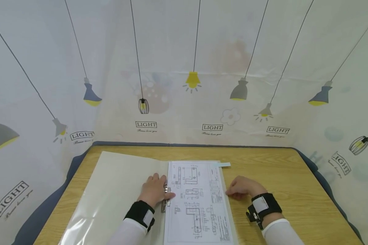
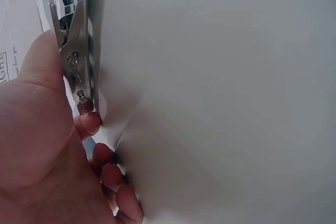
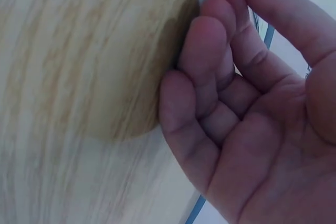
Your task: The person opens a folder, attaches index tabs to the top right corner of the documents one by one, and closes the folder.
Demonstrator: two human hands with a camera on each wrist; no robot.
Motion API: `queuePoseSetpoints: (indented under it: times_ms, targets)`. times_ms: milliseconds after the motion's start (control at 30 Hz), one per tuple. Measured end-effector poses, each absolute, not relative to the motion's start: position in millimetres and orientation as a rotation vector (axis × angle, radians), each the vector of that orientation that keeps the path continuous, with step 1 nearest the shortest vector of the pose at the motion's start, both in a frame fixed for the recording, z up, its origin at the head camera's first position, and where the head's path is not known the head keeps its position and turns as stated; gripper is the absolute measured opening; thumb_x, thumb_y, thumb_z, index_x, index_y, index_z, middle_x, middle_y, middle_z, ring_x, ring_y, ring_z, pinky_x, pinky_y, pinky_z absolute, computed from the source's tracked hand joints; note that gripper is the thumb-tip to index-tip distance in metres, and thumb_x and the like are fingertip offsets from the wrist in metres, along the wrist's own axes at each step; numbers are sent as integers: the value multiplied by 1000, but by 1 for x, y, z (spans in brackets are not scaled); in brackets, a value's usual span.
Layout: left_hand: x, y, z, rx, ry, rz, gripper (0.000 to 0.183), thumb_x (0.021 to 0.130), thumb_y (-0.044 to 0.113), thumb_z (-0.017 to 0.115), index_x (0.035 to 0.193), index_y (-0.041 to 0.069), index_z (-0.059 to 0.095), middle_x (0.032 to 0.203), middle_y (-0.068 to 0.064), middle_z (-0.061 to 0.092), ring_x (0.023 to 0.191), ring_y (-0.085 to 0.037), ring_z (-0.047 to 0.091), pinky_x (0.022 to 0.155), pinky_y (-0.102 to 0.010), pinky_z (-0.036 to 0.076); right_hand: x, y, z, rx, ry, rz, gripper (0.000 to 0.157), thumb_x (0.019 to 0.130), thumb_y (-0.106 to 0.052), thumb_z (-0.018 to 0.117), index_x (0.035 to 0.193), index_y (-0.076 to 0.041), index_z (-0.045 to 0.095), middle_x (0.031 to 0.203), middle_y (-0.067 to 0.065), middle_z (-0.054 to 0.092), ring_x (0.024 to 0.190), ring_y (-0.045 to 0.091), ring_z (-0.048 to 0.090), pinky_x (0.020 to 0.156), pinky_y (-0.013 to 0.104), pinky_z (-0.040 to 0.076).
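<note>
An open white folder (image 1: 122,183) lies on the table, with drawing sheets (image 1: 213,204) on its right half. A metal lever clip (image 2: 79,51) runs along the fold. My left hand (image 1: 153,190) rests across this clip, its thumb stretched over the sheets' left edge and its other fingertips touching the left cover (image 2: 220,87). At the sheets' right edge is my right hand (image 1: 243,187). Its thumb and index finger (image 3: 252,51) pinch that edge, while the other fingers are curled; the pinched bit is barely visible in the right wrist view.
A pale tab (image 1: 224,164) sticks out from the top right of the folder. Wood-grain table surface (image 1: 300,190) stretches to the right. Behind and beside the table hangs a cloth (image 1: 171,51) printed with lamps. Each wrist wears a black band (image 1: 141,213).
</note>
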State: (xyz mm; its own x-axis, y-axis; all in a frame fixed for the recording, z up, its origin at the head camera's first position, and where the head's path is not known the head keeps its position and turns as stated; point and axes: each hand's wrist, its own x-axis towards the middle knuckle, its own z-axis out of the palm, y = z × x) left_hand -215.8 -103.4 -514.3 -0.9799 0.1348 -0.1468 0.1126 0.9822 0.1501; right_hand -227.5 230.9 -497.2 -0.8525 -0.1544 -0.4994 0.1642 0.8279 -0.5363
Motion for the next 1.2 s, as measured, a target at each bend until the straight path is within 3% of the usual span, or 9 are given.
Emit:
queuePoseSetpoints:
  times_ms: [400,633,833,967,1067,1200]
  targets:
    - [-215,-103,-513,193,2982,163,72,69,61,72,113,7,56,95,-11,49,84,-25,44,69,-36,45,-226,220,-499,15,2580,-718,22,76,-20,75,62,-7,65,55,0,54,52,13,49,50,23,36]
    - [-211,-101,-514,192,3059,122,72,67,61,73,110,5,58,89,-10,49,79,-23,43,67,-34,42,-229,219,-499,50,2558,-705,21,77,-20,75,64,-8,65,57,0,55,53,13,50,51,24,37]
    - [-199,-90,-506,195,3123,160,71,70,51,78,116,1,56,92,-13,51,78,-24,44,66,-32,41,-231,220,-500,90,2541,-698,20,77,-20,75,65,-8,65,59,0,56,56,14,51,52,24,38]
    - [-184,-76,-498,279,3115,241,79,72,49,77,130,1,51,110,-17,53,88,-26,48,72,-35,46,-229,220,-500,96,2534,-688,20,78,-21,75,65,-8,64,59,1,56,56,14,51,53,25,39]
    - [-168,-63,-490,422,3062,306,84,74,51,75,138,4,45,128,-20,49,108,-32,50,84,-43,49,-228,221,-500,89,2530,-681,20,78,-21,75,66,-9,64,60,1,57,56,14,52,53,25,40]
    - [-144,-47,-482,617,2927,359,89,72,54,74,141,10,40,142,-20,39,130,-40,38,96,-55,43,-228,222,-500,75,2533,-679,19,78,-20,75,66,-8,65,60,1,57,56,14,52,54,25,40]
